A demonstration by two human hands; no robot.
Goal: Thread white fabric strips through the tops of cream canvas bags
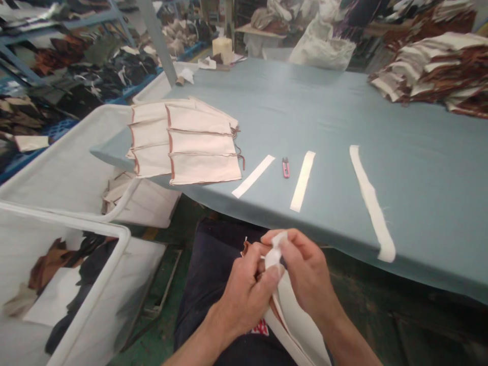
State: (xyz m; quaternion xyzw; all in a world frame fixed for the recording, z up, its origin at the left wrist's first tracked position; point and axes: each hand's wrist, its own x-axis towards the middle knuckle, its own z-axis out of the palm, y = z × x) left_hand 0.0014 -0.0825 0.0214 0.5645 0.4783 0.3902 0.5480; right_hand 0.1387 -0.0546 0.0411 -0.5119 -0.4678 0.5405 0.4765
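Over my lap, my left hand (247,287) is closed, pinching a small white strip (273,256) together with the end of a cream fabric piece with brown edging (301,310). My right hand (310,269) grips the upper end of that white strip between thumb and fingers, close against the left. The fabric piece hangs down between my forearms; its upper end is partly hidden by my fingers. Beyond the hands, on the table, lie pink-handled thread snips (285,169) between two short pale strips, a left one (253,176) and a right one (303,181).
A longer white strip (369,195) reaches the front edge of the blue-grey table (324,112). Cream pieces with brown edging (206,142) overlap at the table's left. A tall fabric pile (434,71) stands back right. White bins (125,244) holding fabric flank my left side.
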